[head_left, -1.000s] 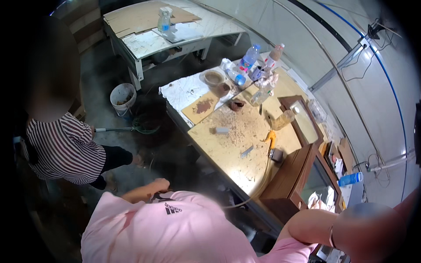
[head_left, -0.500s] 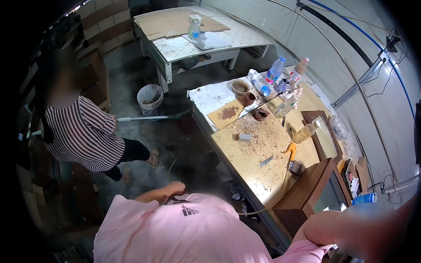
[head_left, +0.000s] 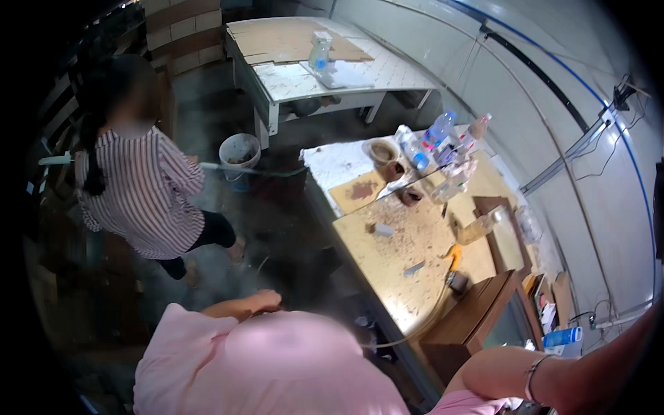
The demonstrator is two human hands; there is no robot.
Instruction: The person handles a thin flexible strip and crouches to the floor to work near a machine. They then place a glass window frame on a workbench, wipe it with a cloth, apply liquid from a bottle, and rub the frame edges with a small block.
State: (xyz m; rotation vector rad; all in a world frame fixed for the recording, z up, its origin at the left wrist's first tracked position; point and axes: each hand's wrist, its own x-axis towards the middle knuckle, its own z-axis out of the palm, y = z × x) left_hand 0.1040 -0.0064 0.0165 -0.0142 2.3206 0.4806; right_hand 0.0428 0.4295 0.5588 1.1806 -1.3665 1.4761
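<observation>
My left hand [head_left: 266, 301] is in front of my pink shirt, low at the centre. Its fingers look curled in; whatever may be in them is hidden. My right forearm [head_left: 581, 377], with a bracelet at the wrist, reaches up along the lower right edge, and the hand itself is outside the picture. Nearest to that arm is a brown wooden frame with a glass pane [head_left: 477, 311], standing on the worktable [head_left: 408, 311]. A yellow air blow gun [head_left: 454, 256] with a hose lies beside it. A grey block [head_left: 382, 229] and a flat metal piece [head_left: 414, 268] lie among shavings.
Bowls [head_left: 382, 151] and several plastic bottles [head_left: 440, 129] crowd the worktable's far end. At left another person [head_left: 142, 190] in a striped shirt holds a long pole [head_left: 228, 168]. A white bucket [head_left: 239, 149] stands on the floor near a white table [head_left: 304, 97].
The view has shifted slightly. The person in stripes has turned further away, with the pole. My right forearm shows more of the wrist; my left hand stays near my front.
</observation>
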